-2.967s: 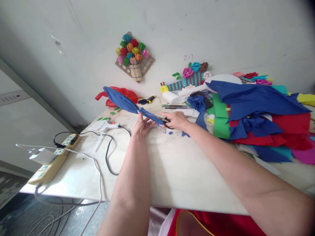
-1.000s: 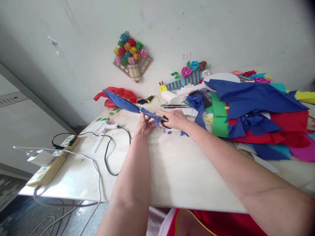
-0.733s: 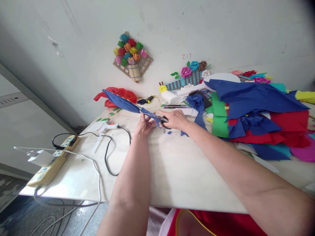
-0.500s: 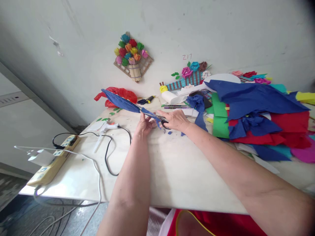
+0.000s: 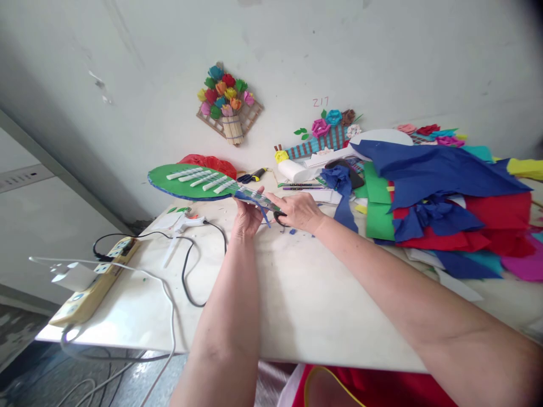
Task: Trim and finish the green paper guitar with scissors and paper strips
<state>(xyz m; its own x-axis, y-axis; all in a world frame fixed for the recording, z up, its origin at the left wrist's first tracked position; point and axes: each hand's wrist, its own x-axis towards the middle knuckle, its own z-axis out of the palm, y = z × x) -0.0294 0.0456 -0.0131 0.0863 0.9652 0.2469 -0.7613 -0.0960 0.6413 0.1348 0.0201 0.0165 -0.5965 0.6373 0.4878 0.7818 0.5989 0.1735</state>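
A fan-shaped paper craft [image 5: 186, 189], green on top with several white strips and a blue edge, is held up over the table. My left hand [image 5: 248, 219] is closed around its narrow handle end from below. In my right hand [image 5: 300, 210] is a pair of scissors [image 5: 279, 215], its black handle loop showing under the fingers. The blades lie along the handle, where a loose blue strip [image 5: 266, 218] hangs down; how far they are apart I cannot tell. Small blue scraps [image 5: 292, 232] lie below on the table.
Blue crepe paper [image 5: 441, 169], green sheets [image 5: 377, 212] and red paper [image 5: 500, 209] pile up at the right. A glue gun [image 5: 189, 223] with a black cord and a power strip [image 5: 95, 288] lie left. Behind are yellow-black pliers [image 5: 253, 176] and pens [image 5: 302, 186].
The fan craft has turned from its blue underside, seen nearly edge-on, to show its green face with white strips. Both hands stay in nearly the same place.
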